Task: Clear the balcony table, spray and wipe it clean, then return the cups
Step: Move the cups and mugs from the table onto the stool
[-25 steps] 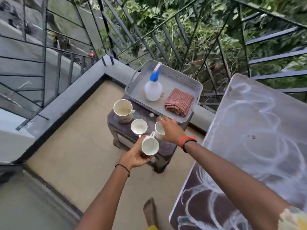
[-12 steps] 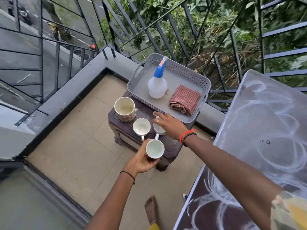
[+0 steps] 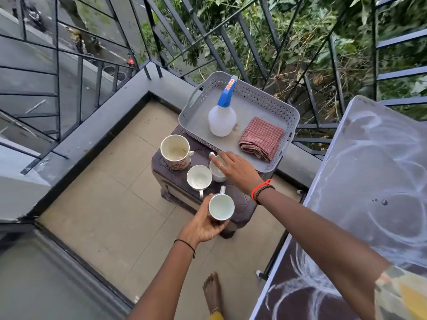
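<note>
A dark plastic stool (image 3: 240, 199) carries several cups. My left hand (image 3: 203, 227) grips a small white cup (image 3: 221, 207) at the stool's near edge. My right hand (image 3: 235, 168) rests over another small white cup (image 3: 216, 174), fingers laid across its rim. A third small white cup (image 3: 199, 177) stands between them, and a large patterned mug (image 3: 175, 151) sits at the left. A grey perforated tray (image 3: 198, 112) behind holds a white spray bottle with a blue nozzle (image 3: 222, 116) and a folded red checked cloth (image 3: 262, 138). The wet, streaked table (image 3: 369, 181) is at the right.
A dark metal railing (image 3: 231, 49) and a low grey ledge (image 3: 97, 130) enclose the balcony corner behind the stool. Beige floor tiles (image 3: 115, 192) spread to the left. My bare foot (image 3: 211, 294) stands near the table's edge.
My right hand slid a little farther over the cup near the tray. My left hand kept its cup at the stool's near edge. The view shifted slightly.
</note>
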Tool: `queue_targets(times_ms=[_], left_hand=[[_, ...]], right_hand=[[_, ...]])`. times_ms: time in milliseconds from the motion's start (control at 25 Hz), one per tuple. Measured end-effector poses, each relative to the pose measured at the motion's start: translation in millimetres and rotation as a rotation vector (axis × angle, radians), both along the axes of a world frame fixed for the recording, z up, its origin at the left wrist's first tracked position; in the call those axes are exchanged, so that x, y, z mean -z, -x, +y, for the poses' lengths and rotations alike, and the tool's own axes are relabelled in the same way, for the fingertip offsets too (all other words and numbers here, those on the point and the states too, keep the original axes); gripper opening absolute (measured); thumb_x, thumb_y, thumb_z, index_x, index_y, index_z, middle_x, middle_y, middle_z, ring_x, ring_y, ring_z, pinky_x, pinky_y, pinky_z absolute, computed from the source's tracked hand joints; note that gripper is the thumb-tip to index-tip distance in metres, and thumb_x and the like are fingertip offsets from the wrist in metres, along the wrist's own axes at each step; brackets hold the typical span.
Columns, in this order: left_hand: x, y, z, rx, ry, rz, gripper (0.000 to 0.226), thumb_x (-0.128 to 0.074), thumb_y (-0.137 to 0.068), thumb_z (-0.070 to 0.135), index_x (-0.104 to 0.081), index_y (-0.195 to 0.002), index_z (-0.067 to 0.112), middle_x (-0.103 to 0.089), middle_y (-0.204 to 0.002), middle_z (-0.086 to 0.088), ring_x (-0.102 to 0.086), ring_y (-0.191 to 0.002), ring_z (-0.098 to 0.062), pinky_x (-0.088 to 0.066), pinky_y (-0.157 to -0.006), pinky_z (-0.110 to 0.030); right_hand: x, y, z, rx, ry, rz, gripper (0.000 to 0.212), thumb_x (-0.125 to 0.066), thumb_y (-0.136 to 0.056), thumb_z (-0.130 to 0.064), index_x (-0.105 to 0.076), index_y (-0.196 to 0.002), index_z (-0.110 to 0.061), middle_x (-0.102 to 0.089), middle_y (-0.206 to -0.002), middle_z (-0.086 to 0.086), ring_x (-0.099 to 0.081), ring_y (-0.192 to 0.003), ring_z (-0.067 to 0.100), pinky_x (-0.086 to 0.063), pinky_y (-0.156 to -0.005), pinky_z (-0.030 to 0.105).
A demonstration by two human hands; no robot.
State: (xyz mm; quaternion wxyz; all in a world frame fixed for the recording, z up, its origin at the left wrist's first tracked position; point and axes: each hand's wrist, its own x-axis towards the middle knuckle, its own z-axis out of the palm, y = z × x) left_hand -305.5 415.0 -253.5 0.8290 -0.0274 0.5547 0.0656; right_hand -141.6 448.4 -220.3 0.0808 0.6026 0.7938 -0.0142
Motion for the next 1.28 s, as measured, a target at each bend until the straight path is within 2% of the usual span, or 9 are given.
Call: queue_targets(times_ms=[320,600,800,880,1000,1080,1160,1240,1280], left_hand=[[3,-6,13,-0.075,0.017,0.016,0.06,-0.066,-0.086,0.052,-0.057,-0.116,0.001,-0.061,-0.111,-0.019,-0.062,-0.091,-0.03,-0.062,-0.055,-0.038],[-2,-15,13,-0.183,0.024,0.014,0.052,-0.061,-0.091,0.049,-0.059,-0.1,-0.002,-0.061,-0.098,-0.022,-0.06,-0.085,-0.032,-0.06,-0.047,-0.04],[-4,-16,1,-0.242,0.027,0.025,0.047,-0.045,-0.101,0.037,-0.054,-0.106,-0.009,-0.06,-0.097,-0.027,-0.059,-0.085,-0.036,-0.059,-0.049,-0.045],[-7,-18,-6,-0.242,0.041,0.036,0.047,-0.04,-0.103,0.031,-0.05,-0.12,-0.012,-0.058,-0.099,-0.028,-0.059,-0.085,-0.037,-0.058,-0.05,-0.045],[-14,-16,-24,-0.153,0.038,0.083,0.063,-0.031,-0.104,0.043,-0.05,-0.126,-0.013,-0.059,-0.094,-0.025,-0.06,-0.08,-0.033,-0.058,-0.048,-0.036],[-17,-10,-36,0.019,-0.078,0.194,0.065,-0.025,-0.103,0.049,-0.06,-0.107,-0.005,-0.062,-0.089,-0.018,-0.06,-0.075,-0.025,-0.056,-0.052,-0.029],[-22,-5,-45,0.148,-0.281,0.349,0.061,-0.025,-0.103,0.051,-0.06,-0.088,0.003,-0.06,-0.079,-0.011,-0.057,-0.063,-0.019,-0.049,-0.045,-0.021],[-30,-3,-50,0.143,-0.481,0.501,0.053,-0.033,-0.103,0.048,-0.058,-0.083,0.005,-0.056,-0.07,-0.007,-0.054,-0.05,-0.018,-0.042,-0.041,-0.021],[-37,-3,-53,0.143,-0.608,0.59,0.049,-0.038,-0.102,0.046,-0.059,-0.085,0.005,-0.058,-0.071,-0.008,-0.058,-0.055,-0.024,-0.044,-0.049,-0.025]], right_hand=[[-2,-1,4,0.026,-0.036,0.029,0.078,-0.075,-0.063,0.004,-0.049,-0.136,-0.008,-0.061,-0.117,0.017,-0.062,-0.093,0.029,-0.055,-0.071,0.033],[-12,-5,-1,0.073,0.031,0.116,0.08,-0.053,-0.081,0.011,-0.021,-0.15,-0.013,-0.043,-0.137,0.017,-0.049,-0.112,0.033,-0.049,-0.086,0.038],[-19,-8,-9,0.132,0.029,0.189,0.081,-0.06,-0.076,0.011,-0.028,-0.147,-0.012,-0.046,-0.131,0.017,-0.051,-0.108,0.033,-0.051,-0.08,0.04],[-24,-8,-13,0.173,0.015,0.221,0.069,-0.058,-0.08,0.007,-0.034,-0.143,-0.011,-0.046,-0.126,0.016,-0.05,-0.106,0.032,-0.051,-0.077,0.041],[-32,-9,-24,0.266,-0.038,0.285,0.051,-0.05,-0.087,0.003,-0.042,-0.136,-0.008,-0.045,-0.123,0.015,-0.048,-0.107,0.031,-0.048,-0.079,0.04],[-38,-11,-37,0.365,-0.076,0.399,0.044,-0.05,-0.086,0.002,-0.048,-0.129,-0.008,-0.046,-0.119,0.014,-0.048,-0.107,0.031,-0.049,-0.08,0.043],[-47,-18,-55,0.477,-0.121,0.561,0.038,-0.05,-0.085,0.002,-0.054,-0.122,-0.005,-0.051,-0.113,0.015,-0.049,-0.106,0.032,-0.047,-0.088,0.044],[-59,-26,-79,0.608,-0.205,0.721,0.034,-0.051,-0.085,0.002,-0.059,-0.118,-0.002,-0.057,-0.109,0.017,-0.053,-0.105,0.031,-0.044,-0.094,0.038],[-67,-31,-94,0.687,-0.259,0.797,0.032,-0.053,-0.085,0.002,-0.061,-0.116,-0.002,-0.059,-0.106,0.016,-0.056,-0.102,0.028,-0.044,-0.092,0.035]])
